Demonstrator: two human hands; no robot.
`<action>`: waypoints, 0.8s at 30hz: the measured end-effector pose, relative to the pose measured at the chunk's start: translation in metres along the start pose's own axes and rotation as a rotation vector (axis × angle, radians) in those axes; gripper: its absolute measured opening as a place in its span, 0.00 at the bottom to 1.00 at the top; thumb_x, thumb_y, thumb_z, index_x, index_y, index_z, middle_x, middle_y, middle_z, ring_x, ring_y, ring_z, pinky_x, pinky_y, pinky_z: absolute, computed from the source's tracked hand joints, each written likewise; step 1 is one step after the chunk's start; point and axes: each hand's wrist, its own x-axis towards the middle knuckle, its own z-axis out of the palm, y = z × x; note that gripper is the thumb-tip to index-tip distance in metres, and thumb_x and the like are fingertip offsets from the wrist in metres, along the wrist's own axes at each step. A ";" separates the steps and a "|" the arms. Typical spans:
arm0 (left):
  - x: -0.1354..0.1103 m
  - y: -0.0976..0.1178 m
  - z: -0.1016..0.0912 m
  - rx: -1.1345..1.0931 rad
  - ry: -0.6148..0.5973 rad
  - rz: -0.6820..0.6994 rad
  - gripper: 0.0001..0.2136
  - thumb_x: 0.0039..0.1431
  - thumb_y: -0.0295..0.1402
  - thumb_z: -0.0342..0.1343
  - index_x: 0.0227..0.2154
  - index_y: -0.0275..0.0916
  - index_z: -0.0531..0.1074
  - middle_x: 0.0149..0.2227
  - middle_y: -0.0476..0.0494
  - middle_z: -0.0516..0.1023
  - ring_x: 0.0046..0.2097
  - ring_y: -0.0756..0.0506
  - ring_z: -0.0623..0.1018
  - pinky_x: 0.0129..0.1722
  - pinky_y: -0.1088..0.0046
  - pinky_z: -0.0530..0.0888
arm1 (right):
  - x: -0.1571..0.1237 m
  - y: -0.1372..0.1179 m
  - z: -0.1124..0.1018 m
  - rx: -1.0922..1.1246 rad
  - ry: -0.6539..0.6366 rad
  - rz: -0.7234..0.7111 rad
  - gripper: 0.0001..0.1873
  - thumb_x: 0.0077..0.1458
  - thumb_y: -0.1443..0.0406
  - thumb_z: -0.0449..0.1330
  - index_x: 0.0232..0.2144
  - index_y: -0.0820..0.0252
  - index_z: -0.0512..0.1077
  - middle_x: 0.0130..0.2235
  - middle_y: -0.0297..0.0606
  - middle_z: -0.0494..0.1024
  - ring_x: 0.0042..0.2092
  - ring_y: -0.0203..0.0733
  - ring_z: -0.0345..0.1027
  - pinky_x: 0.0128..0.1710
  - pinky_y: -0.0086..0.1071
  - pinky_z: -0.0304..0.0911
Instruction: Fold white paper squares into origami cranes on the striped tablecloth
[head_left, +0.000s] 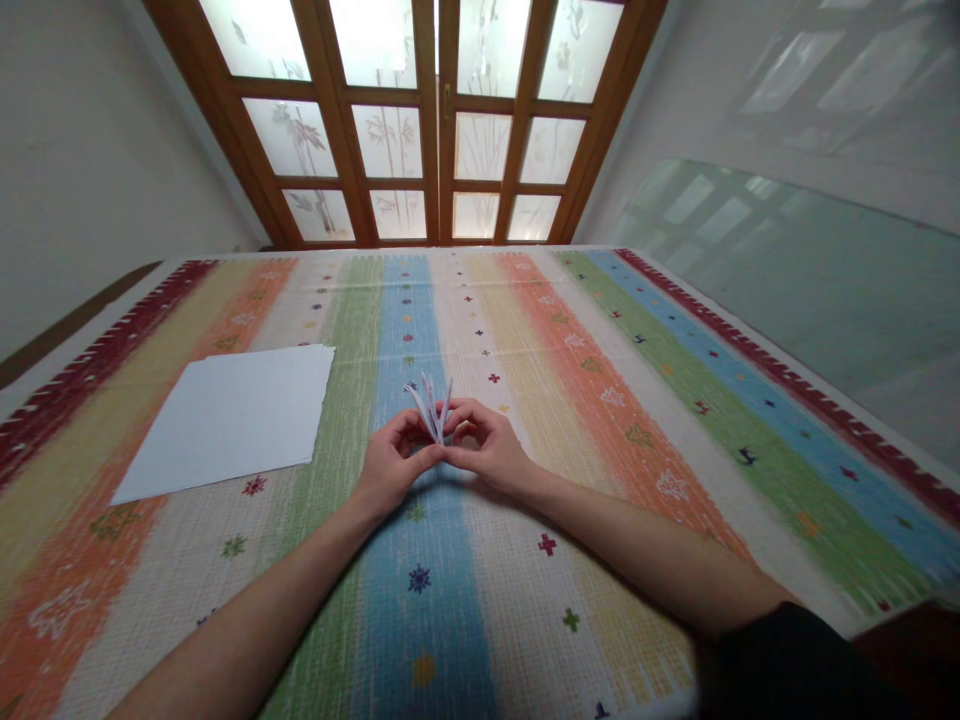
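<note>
A small folded white paper piece (431, 405) stands upright between my two hands, its narrow flaps fanning upward. My left hand (390, 465) pinches its lower left side with thumb and fingers closed. My right hand (484, 445) pinches the lower right side the same way. Both hands rest over the blue stripe of the striped tablecloth (600, 400), near the table's middle.
A stack of white paper sheets (232, 415) lies flat to the left of my hands. Wooden-framed doors with frosted glass (435, 120) stand beyond the table's far edge. A white wall runs along the right side.
</note>
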 end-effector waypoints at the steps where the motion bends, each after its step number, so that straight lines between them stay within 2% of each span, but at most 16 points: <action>1: 0.000 0.001 0.000 0.002 -0.009 -0.002 0.15 0.43 0.38 0.70 0.31 0.38 0.72 0.32 0.45 0.80 0.34 0.46 0.79 0.38 0.69 0.76 | 0.000 0.000 -0.001 -0.004 -0.006 0.000 0.13 0.47 0.60 0.71 0.29 0.57 0.70 0.50 0.41 0.75 0.43 0.39 0.72 0.38 0.33 0.66; 4: -0.002 0.003 0.000 0.009 -0.026 -0.002 0.15 0.44 0.38 0.69 0.31 0.38 0.72 0.34 0.44 0.81 0.34 0.46 0.80 0.38 0.69 0.77 | -0.001 0.000 -0.002 -0.007 -0.029 0.003 0.12 0.48 0.60 0.70 0.28 0.57 0.70 0.52 0.42 0.75 0.44 0.40 0.73 0.40 0.35 0.67; 8: -0.003 0.004 0.002 0.016 -0.009 0.008 0.13 0.48 0.39 0.66 0.32 0.38 0.72 0.33 0.45 0.80 0.34 0.47 0.79 0.36 0.71 0.75 | 0.000 -0.001 -0.002 0.046 -0.037 0.007 0.12 0.48 0.59 0.70 0.28 0.56 0.71 0.49 0.41 0.77 0.48 0.43 0.73 0.43 0.36 0.67; 17: -0.004 0.008 0.000 0.180 0.098 -0.028 0.14 0.53 0.43 0.57 0.34 0.37 0.74 0.24 0.50 0.73 0.25 0.49 0.70 0.25 0.75 0.66 | 0.003 0.004 -0.006 0.072 0.061 0.001 0.11 0.49 0.58 0.68 0.32 0.55 0.73 0.47 0.40 0.79 0.46 0.42 0.73 0.48 0.39 0.64; 20: -0.003 0.008 -0.001 0.186 0.089 -0.011 0.13 0.54 0.42 0.57 0.35 0.37 0.74 0.26 0.49 0.74 0.28 0.48 0.72 0.28 0.73 0.69 | 0.003 0.005 -0.005 0.077 0.083 0.005 0.10 0.49 0.59 0.68 0.32 0.55 0.73 0.45 0.39 0.78 0.44 0.40 0.72 0.45 0.37 0.65; 24: -0.003 0.005 0.001 0.195 0.037 0.088 0.09 0.54 0.38 0.59 0.33 0.38 0.73 0.38 0.43 0.79 0.37 0.46 0.77 0.38 0.70 0.74 | 0.003 0.005 -0.002 0.042 0.110 0.023 0.11 0.49 0.60 0.68 0.32 0.55 0.72 0.38 0.35 0.76 0.40 0.39 0.71 0.44 0.37 0.67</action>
